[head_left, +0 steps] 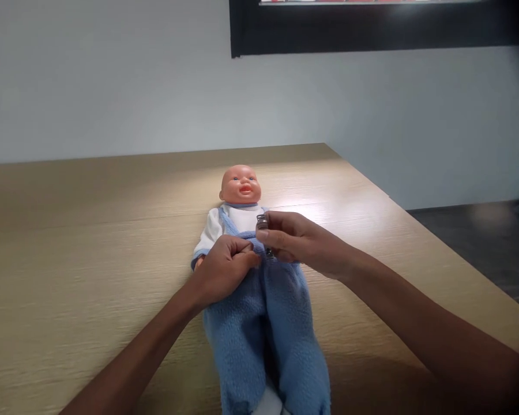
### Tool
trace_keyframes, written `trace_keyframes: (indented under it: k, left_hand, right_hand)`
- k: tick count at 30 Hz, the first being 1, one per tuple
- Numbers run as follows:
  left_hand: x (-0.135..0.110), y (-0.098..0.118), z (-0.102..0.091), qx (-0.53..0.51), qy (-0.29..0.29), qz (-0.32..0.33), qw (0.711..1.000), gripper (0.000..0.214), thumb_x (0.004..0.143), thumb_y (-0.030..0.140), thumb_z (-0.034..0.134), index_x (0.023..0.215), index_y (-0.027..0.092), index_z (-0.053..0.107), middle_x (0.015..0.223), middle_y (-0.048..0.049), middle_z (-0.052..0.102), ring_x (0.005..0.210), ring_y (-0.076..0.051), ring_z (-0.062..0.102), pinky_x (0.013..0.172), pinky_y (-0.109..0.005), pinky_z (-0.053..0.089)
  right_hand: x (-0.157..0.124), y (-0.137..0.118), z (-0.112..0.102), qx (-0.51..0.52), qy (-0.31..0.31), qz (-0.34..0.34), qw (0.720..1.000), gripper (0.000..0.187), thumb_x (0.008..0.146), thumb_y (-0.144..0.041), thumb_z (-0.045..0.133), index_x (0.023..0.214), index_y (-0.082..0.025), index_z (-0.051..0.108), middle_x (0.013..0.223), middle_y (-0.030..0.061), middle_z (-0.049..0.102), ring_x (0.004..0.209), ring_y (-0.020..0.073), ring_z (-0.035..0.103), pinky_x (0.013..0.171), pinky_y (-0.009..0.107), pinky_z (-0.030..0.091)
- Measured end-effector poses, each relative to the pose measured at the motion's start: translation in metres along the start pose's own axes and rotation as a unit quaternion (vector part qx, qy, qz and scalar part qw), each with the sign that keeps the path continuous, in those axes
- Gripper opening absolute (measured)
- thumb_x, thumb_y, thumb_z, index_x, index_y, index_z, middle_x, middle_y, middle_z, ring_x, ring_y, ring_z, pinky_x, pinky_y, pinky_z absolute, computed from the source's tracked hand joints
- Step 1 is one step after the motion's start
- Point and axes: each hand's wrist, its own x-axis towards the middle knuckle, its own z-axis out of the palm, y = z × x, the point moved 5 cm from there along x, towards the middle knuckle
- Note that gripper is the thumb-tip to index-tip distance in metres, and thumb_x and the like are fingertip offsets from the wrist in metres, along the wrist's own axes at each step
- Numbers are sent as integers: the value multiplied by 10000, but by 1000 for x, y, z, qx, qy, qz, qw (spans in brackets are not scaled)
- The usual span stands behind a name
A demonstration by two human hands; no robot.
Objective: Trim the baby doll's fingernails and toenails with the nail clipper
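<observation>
A baby doll (241,185) lies on its back on a wooden table (90,242), head away from me. It wears a white shirt and fuzzy blue overalls (268,323). My left hand (225,271) is closed, pinching the blue bib fabric at the doll's chest. My right hand (294,239) is closed too, fingers pinched on a small metal clasp (262,222) of the overall strap near the doll's shoulder. Both hands meet over the doll's chest and hide most of the bib.
The table's right edge (436,242) runs diagonally, with dark floor (480,242) beyond it. A pale wall (112,75) stands behind, and a dark-framed window or screen (372,29) hangs at the top.
</observation>
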Motion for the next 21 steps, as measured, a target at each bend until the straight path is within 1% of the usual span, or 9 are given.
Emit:
trace_keyframes:
  k: [3,6,10,12,15,17,19,21]
  left_hand:
    - [0,2,1,-17,-18,0,1000,414,807,404,620,575,196,349,497,92,258,438,-32,167,414,-209,112]
    - [-1,6,3,-61,-43,-6,997,394,822,433,649,623,192,409,490,105,251,421,-29,150,390,-197,110]
    - [-3,11,6,-119,-60,-17,991,321,862,437,609,732,212,422,508,116,257,395,-38,166,358,-183,112]
    - [-3,11,6,-122,-57,-27,991,306,868,440,608,774,223,415,503,125,253,384,-43,173,350,-175,114]
    - [-5,11,6,-112,-55,-33,992,283,868,417,606,805,230,402,490,135,253,375,-44,179,350,-161,123]
    - [-6,11,6,-111,-63,-29,991,264,845,364,624,825,232,396,493,140,271,375,-41,185,356,-156,135]
    - [-6,10,6,-98,-70,-12,993,258,834,320,651,860,228,412,507,141,296,396,-39,199,373,-153,161]
    - [-5,8,6,-72,-65,16,995,250,859,325,669,917,217,451,538,132,321,440,-45,228,405,-155,195]
  right_hand:
    - [-1,-1,0,-100,-29,-24,994,332,935,-485,647,838,-176,574,740,-26,497,656,99,453,567,225,378]
    - [-3,-1,-3,-138,-51,-23,989,322,942,-490,643,890,-179,580,798,-3,565,723,128,525,634,260,449]
    - [-5,-2,-9,-136,-50,-15,989,271,932,-425,658,1018,-185,570,895,25,654,785,156,623,680,296,522]
    - [-5,-3,-11,-121,-49,-25,991,263,920,-356,669,1081,-187,549,937,30,676,836,166,663,730,314,553]
    - [-5,-5,-13,-110,-50,-35,992,313,904,-297,681,1147,-184,519,942,29,696,892,177,693,784,328,569]
    - [-5,-4,-14,-101,-42,-22,994,307,889,-300,703,1115,-183,530,887,19,699,831,163,694,716,290,557]
    - [-4,-3,-13,-92,-27,-3,995,293,867,-334,739,1040,-177,562,838,10,685,738,138,672,613,242,510]
    - [-2,-2,-12,-88,-4,3,996,308,844,-385,771,976,-167,597,827,10,665,693,124,646,562,226,477]
